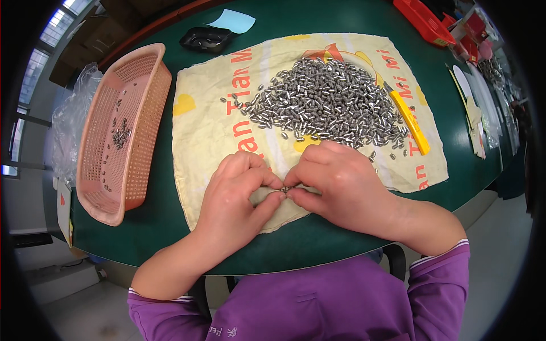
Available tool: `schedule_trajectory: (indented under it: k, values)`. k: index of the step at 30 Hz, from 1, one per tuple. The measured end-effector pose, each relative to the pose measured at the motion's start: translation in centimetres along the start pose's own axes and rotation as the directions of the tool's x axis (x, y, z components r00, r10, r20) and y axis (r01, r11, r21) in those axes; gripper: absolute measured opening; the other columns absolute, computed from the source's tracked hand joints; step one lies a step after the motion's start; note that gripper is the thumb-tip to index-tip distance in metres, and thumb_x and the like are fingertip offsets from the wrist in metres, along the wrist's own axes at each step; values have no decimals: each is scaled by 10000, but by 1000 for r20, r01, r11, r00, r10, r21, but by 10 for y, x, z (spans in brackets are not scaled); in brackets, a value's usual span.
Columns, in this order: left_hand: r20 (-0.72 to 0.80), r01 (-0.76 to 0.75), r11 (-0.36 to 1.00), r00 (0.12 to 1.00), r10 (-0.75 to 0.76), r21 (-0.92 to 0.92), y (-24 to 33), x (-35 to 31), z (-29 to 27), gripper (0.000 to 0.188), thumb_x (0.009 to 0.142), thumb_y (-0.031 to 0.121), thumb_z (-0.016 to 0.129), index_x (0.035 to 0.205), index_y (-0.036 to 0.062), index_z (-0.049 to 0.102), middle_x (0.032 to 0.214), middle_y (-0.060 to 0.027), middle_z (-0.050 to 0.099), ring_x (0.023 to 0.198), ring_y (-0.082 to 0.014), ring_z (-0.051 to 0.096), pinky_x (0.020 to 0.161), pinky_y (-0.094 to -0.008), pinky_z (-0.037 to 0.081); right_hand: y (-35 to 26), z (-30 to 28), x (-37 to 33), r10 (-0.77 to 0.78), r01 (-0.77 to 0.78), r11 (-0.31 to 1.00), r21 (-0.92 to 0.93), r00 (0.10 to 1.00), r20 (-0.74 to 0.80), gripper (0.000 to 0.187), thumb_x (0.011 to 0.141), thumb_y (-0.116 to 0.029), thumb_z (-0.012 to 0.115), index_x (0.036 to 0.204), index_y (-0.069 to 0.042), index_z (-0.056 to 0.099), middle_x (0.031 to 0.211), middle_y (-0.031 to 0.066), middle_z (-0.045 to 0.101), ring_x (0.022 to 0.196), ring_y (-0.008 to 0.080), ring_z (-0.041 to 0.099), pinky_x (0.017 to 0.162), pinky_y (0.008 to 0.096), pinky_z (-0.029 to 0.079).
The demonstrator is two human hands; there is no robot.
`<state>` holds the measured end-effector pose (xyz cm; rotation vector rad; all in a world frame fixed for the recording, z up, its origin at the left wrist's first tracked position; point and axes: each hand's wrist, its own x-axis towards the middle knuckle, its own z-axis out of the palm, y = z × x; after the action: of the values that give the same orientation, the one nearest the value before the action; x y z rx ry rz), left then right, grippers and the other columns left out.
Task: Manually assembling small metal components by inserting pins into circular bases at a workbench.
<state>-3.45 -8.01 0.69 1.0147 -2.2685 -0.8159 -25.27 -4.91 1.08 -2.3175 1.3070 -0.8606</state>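
Note:
Just inside the near edge of a cream printed cloth (196,142), my left hand (232,193) and my right hand (338,182) meet fingertip to fingertip. Both pinch one small metal piece (286,189) between thumb and forefinger; the fingers cover most of it. Beyond my hands lies a broad heap of small oval metal pieces (327,96), silver and dark grey, with a few strays around its rim. A yellow utility knife (410,122) rests on the cloth along the heap's right side.
On the left stands a pink perforated plastic basket (128,193) holding some metal pieces, beside a clear plastic bag (71,122). A black tray (206,38) and pale blue paper (233,21) lie at the back. A red basket (424,21) sits far right on the green table (256,253).

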Motion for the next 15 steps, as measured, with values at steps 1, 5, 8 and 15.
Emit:
schedule_trajectory:
  k: [1,5,8,15]
  values:
    - [1,0,1000,1000,0,0,0,0,0,205,734,42,823,882,66,685,985,-90,601,964,-307,599,819,-406,494,-1,0,1,1,-1,1000,0,1000,-1,168,743,-113,821,887,-111,735,806,32,610,787,242,616,687,373,507]
    - [5,-8,998,1000,8,-55,-2,0,0,223,711,18,829,876,70,688,959,-81,608,944,-302,605,809,-403,498,-3,-2,0,34,-37,997,63,998,55,147,757,-128,778,850,-85,673,837,77,609,842,292,624,731,422,525]
    - [14,-16,998,1000,17,-64,0,0,0,230,705,13,830,874,71,685,957,-79,610,943,-301,606,804,-403,498,-3,-3,-1,43,-49,996,71,996,83,165,759,-132,782,871,-83,671,852,81,611,855,296,624,742,426,524]
    - [37,-36,997,999,39,-72,0,0,-3,275,711,18,826,933,68,670,978,-80,620,962,-308,606,823,-411,491,-1,-5,-5,35,-44,995,91,995,94,201,763,-158,805,897,-84,673,858,83,614,878,299,631,761,432,522]
